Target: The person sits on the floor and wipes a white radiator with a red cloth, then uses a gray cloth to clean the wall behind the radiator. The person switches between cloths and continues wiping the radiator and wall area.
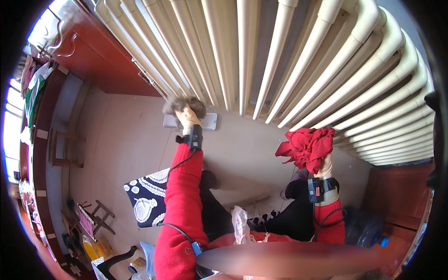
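My left hand [188, 116] is closed on a fuzzy grey-brown duster or cloth [177, 105], whose exact kind is blurred, by the lower ends of the cream radiator tubes [217, 70]. Below it on the floor lies a flat whitish tray or plate [209, 121], partly covered by the hand. Held in my right hand [326, 166] is a crumpled red cloth [308, 147], near the bottom of the radiator on the right. Both wrists carry strapped black devices with cables.
A water-cooler bottle [367, 227] stands at lower right beside a red-brown cabinet [399, 196]. Left are a wooden stool [66, 148], an overturned folding stool [101, 217] and a yellow container [98, 247]. A black-and-white patterned fabric [145, 203] lies beside my left arm.
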A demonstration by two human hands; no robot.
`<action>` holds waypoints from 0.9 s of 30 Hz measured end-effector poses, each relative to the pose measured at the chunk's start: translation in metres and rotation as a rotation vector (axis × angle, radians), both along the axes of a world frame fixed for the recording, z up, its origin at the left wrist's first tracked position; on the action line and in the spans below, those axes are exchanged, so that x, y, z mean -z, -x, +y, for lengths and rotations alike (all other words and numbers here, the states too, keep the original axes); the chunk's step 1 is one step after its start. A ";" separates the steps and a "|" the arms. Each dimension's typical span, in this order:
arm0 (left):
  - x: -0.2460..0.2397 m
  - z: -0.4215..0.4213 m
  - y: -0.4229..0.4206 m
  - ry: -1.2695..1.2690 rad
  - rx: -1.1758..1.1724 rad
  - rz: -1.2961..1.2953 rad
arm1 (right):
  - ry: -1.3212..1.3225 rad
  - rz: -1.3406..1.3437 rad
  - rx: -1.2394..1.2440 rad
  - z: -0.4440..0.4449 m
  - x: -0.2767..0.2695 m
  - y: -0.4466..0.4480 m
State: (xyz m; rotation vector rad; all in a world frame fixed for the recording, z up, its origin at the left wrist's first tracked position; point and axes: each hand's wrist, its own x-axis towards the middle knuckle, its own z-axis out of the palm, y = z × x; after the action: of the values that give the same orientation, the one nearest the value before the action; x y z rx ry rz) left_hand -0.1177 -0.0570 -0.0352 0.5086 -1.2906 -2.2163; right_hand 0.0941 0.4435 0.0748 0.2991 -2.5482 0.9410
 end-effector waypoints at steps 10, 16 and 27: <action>0.056 0.074 -0.017 -0.539 0.262 -0.141 | 0.493 -0.164 0.143 0.020 0.030 -0.024; 0.044 0.048 -0.033 -0.503 0.358 0.180 | 0.014 -0.009 0.236 0.031 0.043 -0.044; 0.129 0.160 -0.058 0.318 0.661 -0.319 | 0.038 -0.005 0.234 0.018 0.034 -0.048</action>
State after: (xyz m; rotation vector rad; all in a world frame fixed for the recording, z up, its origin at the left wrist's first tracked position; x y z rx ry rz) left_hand -0.0601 0.1030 -0.1645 0.3500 -2.1904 -2.4137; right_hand 0.1418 0.4616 0.0404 -0.0135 -2.4988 0.8989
